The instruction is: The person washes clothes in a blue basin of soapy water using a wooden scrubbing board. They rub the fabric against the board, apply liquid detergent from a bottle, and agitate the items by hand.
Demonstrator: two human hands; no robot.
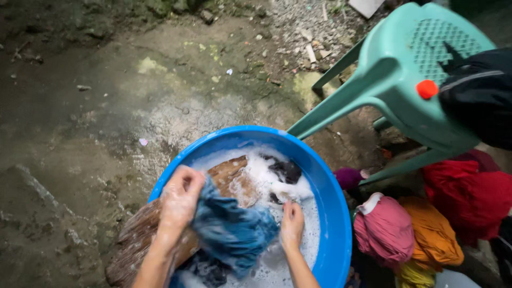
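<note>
A round blue plastic basin (325,181) full of white soapy water stands on the ground. A brown wooden washboard (234,173) leans in it, sticking out over the left rim. My left hand (180,201), covered in suds, grips the top of a wet blue cloth (232,232) on the board. My right hand (292,224) holds the same cloth at its right edge. A dark garment (287,170) floats in the foam behind.
A green plastic stool (394,80) with a dark garment (480,90) on it stands at the right. Below it lie bunched clothes: pink (385,230), orange (433,230), red (472,194). Wet muddy ground (90,122) with stones lies left and behind.
</note>
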